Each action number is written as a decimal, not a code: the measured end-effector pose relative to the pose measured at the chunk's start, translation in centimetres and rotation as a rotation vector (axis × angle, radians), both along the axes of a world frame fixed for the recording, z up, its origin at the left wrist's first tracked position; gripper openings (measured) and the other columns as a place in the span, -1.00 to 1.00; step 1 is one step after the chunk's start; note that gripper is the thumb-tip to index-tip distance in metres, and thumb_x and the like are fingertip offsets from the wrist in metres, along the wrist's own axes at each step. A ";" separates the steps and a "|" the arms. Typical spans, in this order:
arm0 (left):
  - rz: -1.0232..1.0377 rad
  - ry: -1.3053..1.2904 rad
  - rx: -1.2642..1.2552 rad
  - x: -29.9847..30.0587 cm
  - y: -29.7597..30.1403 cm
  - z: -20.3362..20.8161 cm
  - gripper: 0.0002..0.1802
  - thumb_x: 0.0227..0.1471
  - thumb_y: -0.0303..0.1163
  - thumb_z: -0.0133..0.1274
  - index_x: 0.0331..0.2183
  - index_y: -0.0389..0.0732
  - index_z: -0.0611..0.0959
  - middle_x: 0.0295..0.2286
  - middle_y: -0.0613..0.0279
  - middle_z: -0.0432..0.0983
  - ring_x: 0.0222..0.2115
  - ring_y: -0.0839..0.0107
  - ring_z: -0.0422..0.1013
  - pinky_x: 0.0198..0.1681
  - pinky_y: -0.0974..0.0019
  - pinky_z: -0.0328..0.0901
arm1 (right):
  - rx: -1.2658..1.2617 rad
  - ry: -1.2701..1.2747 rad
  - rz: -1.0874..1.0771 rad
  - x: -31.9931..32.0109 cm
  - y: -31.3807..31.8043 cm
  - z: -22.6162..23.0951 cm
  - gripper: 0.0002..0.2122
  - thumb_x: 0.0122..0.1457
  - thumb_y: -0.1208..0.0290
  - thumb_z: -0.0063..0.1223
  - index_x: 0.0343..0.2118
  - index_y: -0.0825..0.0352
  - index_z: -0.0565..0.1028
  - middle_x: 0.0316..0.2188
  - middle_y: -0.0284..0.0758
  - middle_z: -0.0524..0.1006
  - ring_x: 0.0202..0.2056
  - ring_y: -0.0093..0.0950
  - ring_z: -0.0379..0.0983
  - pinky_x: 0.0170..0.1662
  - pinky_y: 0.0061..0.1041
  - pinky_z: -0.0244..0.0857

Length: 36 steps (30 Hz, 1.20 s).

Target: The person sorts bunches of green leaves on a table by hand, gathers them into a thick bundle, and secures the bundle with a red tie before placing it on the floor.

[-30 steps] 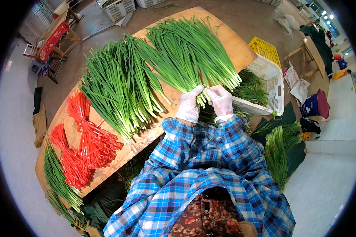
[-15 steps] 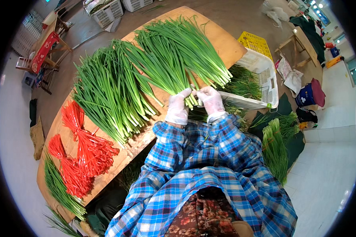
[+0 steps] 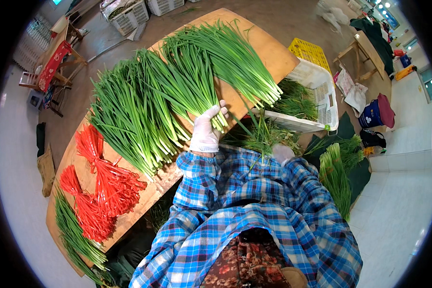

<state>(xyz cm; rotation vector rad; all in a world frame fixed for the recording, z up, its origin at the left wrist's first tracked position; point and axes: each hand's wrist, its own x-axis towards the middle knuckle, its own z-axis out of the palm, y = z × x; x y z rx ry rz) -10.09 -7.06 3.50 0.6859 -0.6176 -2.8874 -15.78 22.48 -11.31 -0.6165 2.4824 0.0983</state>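
My left hand, in a white glove, is wrapped round the pale stem ends of a bunch of garlic chives at the near edge of the wooden table. The green leaves of that bunch lie away from me across the tabletop. My right hand, gloved as well, is lower and apart, beside loose chive leaves in front of my body; motion blur hides its fingers. A broad pile of chives is left of the held bunch, and another bunch lies to its right.
Red tie strips lie in bundles on the table's left, near more chives. At right stand a white crate with chives inside and a yellow crate. Further chives rest on dark cloth lower right.
Both hands were together at the stem ends. My right hand has moved down and right, toward the loose leaves; the left has shifted slightly left with the bunch.
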 end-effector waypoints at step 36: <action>-0.078 -0.069 -0.302 -0.7 8.4 1.6 -0.34 -0.14 -0.46 0.00 -0.01 -0.42 0.12 -0.15 -0.07 0.28 -0.11 0.21 0.25 -0.04 0.24 0.16 | -0.681 0.093 -0.327 -15.0 -8.8 13.5 -0.34 -0.03 0.15 0.04 0.03 0.51 0.10 -0.27 -0.09 0.43 -0.21 -0.39 0.34 -0.08 -0.56 0.14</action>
